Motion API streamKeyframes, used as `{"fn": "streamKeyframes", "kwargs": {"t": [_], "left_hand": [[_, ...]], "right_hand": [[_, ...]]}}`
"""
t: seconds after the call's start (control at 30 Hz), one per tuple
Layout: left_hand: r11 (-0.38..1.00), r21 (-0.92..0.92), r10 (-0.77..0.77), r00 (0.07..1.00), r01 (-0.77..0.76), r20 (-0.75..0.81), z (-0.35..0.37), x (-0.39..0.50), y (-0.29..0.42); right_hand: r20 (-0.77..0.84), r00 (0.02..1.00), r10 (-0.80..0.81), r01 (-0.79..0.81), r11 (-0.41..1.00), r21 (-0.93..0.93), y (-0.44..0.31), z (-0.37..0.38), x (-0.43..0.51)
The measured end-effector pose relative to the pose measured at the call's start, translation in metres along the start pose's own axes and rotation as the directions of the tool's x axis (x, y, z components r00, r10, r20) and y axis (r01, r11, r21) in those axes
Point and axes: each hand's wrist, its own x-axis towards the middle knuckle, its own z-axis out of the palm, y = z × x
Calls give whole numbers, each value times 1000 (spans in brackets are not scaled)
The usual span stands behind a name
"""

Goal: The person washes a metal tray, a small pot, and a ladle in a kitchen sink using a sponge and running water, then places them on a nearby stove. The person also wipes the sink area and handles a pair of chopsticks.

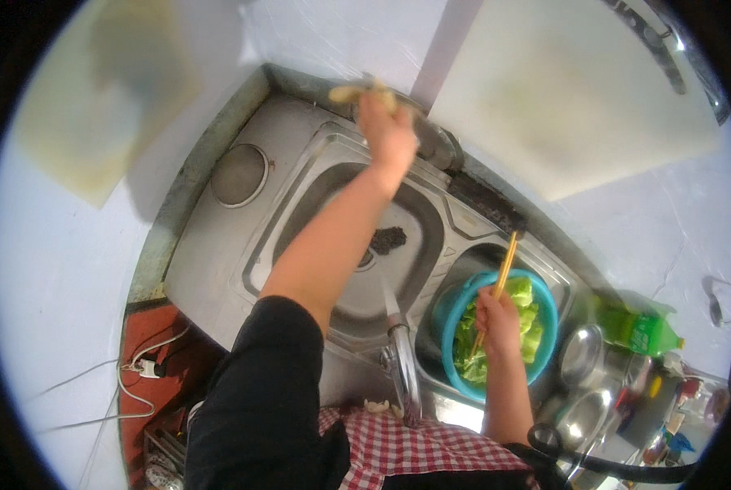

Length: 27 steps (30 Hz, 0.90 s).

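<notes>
My left hand (387, 131) stretches across the steel sink (426, 214) to its far edge. Its fingers are closed around a pale tan, knobbly thing (356, 94), too blurred to name surely. My right hand (499, 315) grips a pair of wooden chopsticks (507, 263). Their lower ends go into green leafy vegetable (521, 294), which looks like lettuce. The leaves lie in a turquoise plastic basin (549, 318) set in the smaller sink bowl. A chrome tap (405, 367) points over the large bowl, with a stream of water coming from it.
A dark clump (390, 240) lies near the drain. A round metal lid (239, 176) is on the left drainboard. A green plastic bottle (641, 331) and metal bowls (581, 355) stand at right. Low at left are a plug and cables (151, 367). Pale pieces (379, 406) lie by the tap's base.
</notes>
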Motion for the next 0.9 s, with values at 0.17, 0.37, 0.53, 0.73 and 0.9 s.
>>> {"fn": "streamKeyframes", "kwargs": {"t": [0.17,0.37,0.53,0.73,0.9], "left_hand": [[890,175,398,905,-421,149,5,-61,-2],[516,146,579,469,-844,668,6,-74,-53],[524,155,536,465,-838,704,-11,-25,-88],[376,315,660,490,-872,570,-55,43,-109],[599,724,276,937,-342,214,-41,24,-133]], "right_hand": [[15,1000,-19,20,1000,-24,4,2,5],[-7,1000,-23,23,999,-46,5,2,3],[-75,997,-20,15,998,-55,1,-2,4],[-37,999,-29,27,999,-43,3,-4,6],[-32,999,-19,18,999,-33,2,0,6]]}}
